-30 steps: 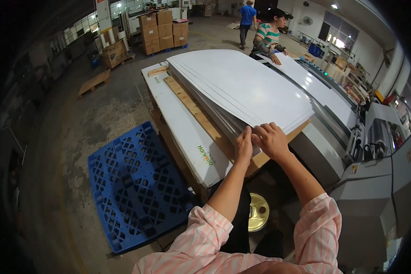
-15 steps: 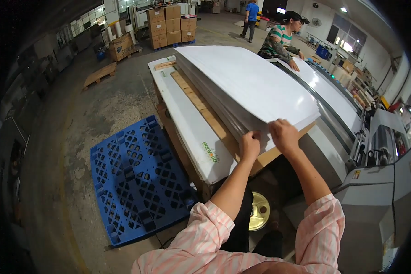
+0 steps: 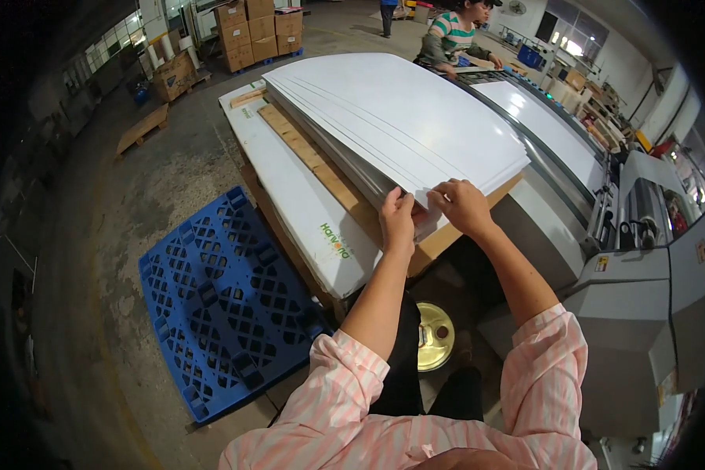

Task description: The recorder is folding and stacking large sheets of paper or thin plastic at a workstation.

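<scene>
A thick stack of large glossy white sheets (image 3: 399,117) lies in front of me, its top sheets fanned into steps along the left edge. My left hand (image 3: 398,223) is closed at the stack's near corner, thumb and fingers pinching sheet edges. Just to its right, my right hand (image 3: 464,207) grips the near edge of the top sheets from above with curled fingers. The corner between my hands is slightly raised, and the fingertips beneath it are partly hidden. Wooden strips (image 3: 309,153) run beside the stack, above a white wrapped slab (image 3: 290,188).
A blue plastic pallet (image 3: 227,298) lies on the floor at left. A grey machine (image 3: 619,313) with a sheet-covered bed (image 3: 536,117) stands at right, where a co-worker (image 3: 454,39) leans over. Near my legs is a gold drum lid (image 3: 435,337). Cartons (image 3: 251,39) stand far back.
The bowed top sheets have come down flatter, and stepped edges now show along the left. My right hand has moved lower onto the edge, closer to my left. The co-worker's arms have shifted.
</scene>
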`<state>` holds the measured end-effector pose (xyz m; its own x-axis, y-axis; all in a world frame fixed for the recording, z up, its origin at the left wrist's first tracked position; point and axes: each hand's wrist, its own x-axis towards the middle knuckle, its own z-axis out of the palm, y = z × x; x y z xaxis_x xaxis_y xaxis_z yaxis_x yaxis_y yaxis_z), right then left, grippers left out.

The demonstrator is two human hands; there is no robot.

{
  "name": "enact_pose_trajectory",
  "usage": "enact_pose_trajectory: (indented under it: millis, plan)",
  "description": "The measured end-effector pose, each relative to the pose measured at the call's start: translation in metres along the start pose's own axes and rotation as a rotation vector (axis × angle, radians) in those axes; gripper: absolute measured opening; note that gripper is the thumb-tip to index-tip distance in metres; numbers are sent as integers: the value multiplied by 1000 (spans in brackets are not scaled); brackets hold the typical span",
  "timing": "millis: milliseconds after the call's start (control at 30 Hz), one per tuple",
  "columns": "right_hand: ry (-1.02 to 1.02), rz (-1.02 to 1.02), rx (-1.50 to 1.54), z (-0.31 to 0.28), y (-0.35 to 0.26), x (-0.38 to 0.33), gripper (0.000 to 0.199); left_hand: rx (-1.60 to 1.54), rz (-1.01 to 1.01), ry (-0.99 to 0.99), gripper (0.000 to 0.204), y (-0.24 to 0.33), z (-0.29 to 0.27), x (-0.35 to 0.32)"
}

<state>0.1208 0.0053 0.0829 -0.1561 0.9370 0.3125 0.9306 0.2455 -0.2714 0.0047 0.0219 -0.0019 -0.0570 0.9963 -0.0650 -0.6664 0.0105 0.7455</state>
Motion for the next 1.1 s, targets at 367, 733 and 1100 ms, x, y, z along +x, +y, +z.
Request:
enact_pose_trajectory:
  millis: [367, 733, 1100]
  plan:
    - [-161, 130, 238, -7, -2, 10, 32, -76, -34, -7, 49, 5, 4, -6]
    - [-181, 235, 437, -8, 5, 15, 29, -43, -25, -7, 42, 1, 4, -4]
    - [286, -440, -244, -2, 7, 2, 11, 311, 91, 121, 46, 13, 18, -14]
